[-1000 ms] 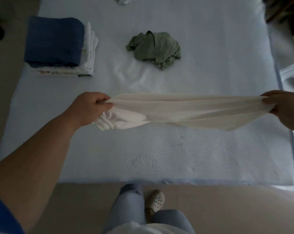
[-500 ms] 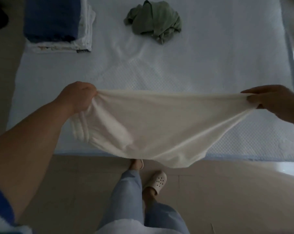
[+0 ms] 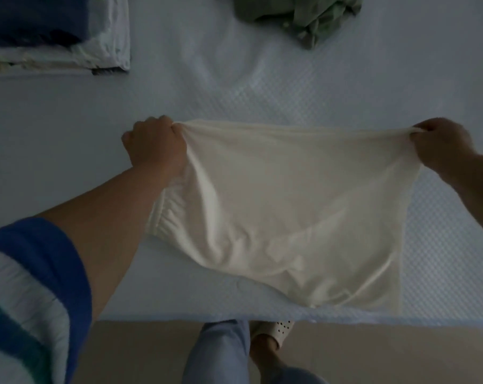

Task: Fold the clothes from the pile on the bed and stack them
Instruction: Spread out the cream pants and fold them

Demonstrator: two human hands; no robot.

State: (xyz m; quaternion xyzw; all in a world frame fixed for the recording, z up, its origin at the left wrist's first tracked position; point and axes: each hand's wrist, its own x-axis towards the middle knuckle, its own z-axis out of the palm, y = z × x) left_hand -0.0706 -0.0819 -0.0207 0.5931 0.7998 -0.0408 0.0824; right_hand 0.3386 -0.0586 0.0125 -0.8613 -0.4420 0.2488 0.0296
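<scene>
A cream garment (image 3: pixel 298 209) with an elastic band on its left side lies spread on the near part of the bed (image 3: pixel 68 151). My left hand (image 3: pixel 154 144) grips its far left corner. My right hand (image 3: pixel 442 144) pinches its far right corner. The far edge is stretched taut between both hands, and the lower hem reaches the bed's front edge. A crumpled green garment (image 3: pixel 301 15) lies at the far middle of the bed. A stack of folded clothes (image 3: pixel 54 34), dark blue on top of white, sits at the far left.
The bed's front edge (image 3: pixel 179 318) runs across the lower frame, with tan floor beyond it. My legs in light blue trousers (image 3: pixel 221 353) and a white perforated shoe (image 3: pixel 279 331) stand right at that edge.
The garment hung in the air over the bed's front edge; now it lies flat on the bed. Both hands came down and forward with it, and the view moved closer.
</scene>
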